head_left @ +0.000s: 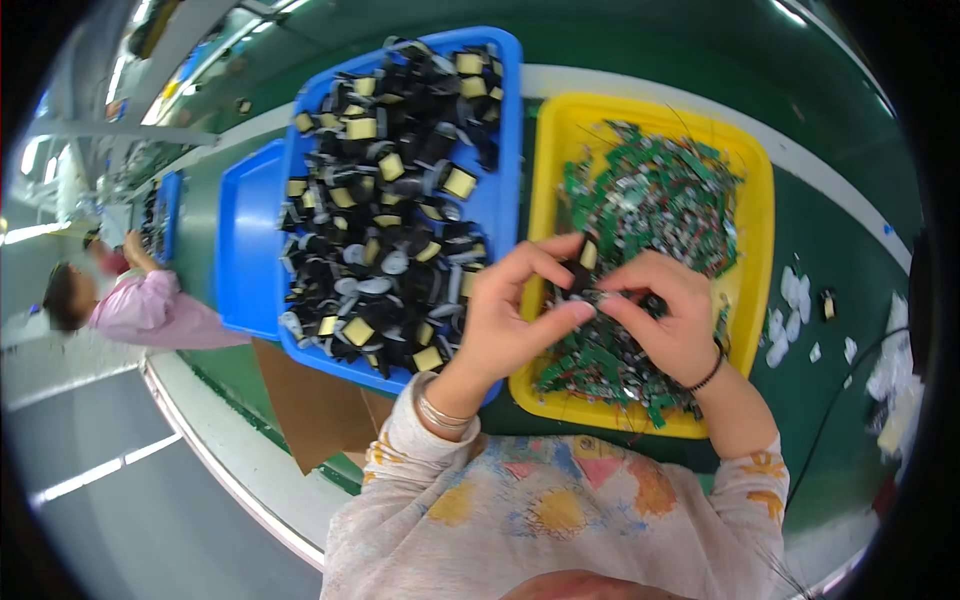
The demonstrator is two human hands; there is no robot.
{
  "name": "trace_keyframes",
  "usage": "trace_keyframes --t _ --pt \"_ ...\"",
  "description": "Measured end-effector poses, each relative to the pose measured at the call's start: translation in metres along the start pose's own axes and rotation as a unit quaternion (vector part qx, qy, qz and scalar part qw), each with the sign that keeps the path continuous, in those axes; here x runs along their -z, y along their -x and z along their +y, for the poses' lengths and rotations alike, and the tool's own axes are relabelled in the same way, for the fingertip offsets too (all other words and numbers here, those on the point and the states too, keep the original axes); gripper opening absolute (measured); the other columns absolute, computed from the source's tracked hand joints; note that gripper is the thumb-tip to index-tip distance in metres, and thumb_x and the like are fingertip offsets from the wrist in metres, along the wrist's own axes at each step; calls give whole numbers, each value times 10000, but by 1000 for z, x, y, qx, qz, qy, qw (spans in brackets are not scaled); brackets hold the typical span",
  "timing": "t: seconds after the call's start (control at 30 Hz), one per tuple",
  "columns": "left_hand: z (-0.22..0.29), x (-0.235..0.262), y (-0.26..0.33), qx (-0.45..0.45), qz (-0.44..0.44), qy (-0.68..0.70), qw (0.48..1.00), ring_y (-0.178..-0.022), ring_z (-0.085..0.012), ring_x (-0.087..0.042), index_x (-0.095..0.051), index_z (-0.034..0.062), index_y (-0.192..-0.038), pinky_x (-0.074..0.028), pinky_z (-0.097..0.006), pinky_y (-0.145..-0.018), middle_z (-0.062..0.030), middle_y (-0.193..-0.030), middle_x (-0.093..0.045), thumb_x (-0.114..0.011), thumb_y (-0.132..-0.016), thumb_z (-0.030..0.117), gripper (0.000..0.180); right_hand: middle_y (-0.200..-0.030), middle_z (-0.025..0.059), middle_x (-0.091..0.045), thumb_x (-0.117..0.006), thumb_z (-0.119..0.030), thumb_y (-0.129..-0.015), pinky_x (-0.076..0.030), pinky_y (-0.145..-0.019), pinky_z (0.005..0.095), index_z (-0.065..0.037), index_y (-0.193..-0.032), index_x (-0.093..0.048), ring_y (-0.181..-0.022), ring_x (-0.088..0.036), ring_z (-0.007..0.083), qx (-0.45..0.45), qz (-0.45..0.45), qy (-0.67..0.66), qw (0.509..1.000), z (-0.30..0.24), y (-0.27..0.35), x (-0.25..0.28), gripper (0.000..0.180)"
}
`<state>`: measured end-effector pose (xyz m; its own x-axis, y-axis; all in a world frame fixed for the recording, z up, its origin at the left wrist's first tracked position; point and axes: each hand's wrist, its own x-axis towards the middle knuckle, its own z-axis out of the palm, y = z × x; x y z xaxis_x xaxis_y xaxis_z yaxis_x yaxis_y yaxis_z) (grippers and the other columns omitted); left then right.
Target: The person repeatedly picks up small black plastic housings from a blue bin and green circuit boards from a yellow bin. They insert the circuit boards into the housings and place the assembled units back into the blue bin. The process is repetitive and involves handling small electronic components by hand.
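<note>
Over the yellow tray, my two hands meet fingertip to fingertip. My left hand is closed on a small black part with a pale yellow pad, like those heaped in the blue tray. Thumb and fingers of my right hand are pinched together against the lower end of this part. What they grip there is too small and covered to make out. Beneath both hands lies a heap of green circuit boards with thin wires, some of it hidden by my hands.
At left stands a blue tray heaped with black parts bearing yellow pads and grey discs. Another blue tray and a cardboard box adjoin it. Whitish scraps and one black part lie right. A person works far left.
</note>
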<state>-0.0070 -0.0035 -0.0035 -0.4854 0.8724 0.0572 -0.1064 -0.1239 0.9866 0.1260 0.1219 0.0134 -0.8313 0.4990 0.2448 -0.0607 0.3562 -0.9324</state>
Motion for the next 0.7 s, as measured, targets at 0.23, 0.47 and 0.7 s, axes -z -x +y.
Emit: trace_keyframes --t 0.23,0.47,0.7 --pt "8 2 -4 33 -30 -67 997 -1064 -186 -508 -476 69 -946 -380 -301 -897 -98 -1109 -541 -788 -604 38 464 -746 80 -599 -659 5 -702 -443 -516 227 -4 -795 -619 -579 -566 149 13 11 29 999 -4 1 -5 102" --pt "11 3 -6 56 -69 -97 991 -1029 -145 -511 -464 64 -1190 -391 -293 -873 -64 -1083 -577 -748 -633 25 626 -704 84 -578 -658 0 -697 -426 -499 241 -9 -800 -626 -552 -550 157 38 16 57 998 -3 1 -7 108" --pt "13 0 -8 47 -58 -147 986 -959 -163 -568 -507 33 -1106 -414 -312 -902 -78 -1015 -607 -740 -649 41 513 -706 84 -577 -655 8 -696 -422 -497 244 -8 -805 -620 -552 -547 160 54 22 60 997 -3 1 -4 115"
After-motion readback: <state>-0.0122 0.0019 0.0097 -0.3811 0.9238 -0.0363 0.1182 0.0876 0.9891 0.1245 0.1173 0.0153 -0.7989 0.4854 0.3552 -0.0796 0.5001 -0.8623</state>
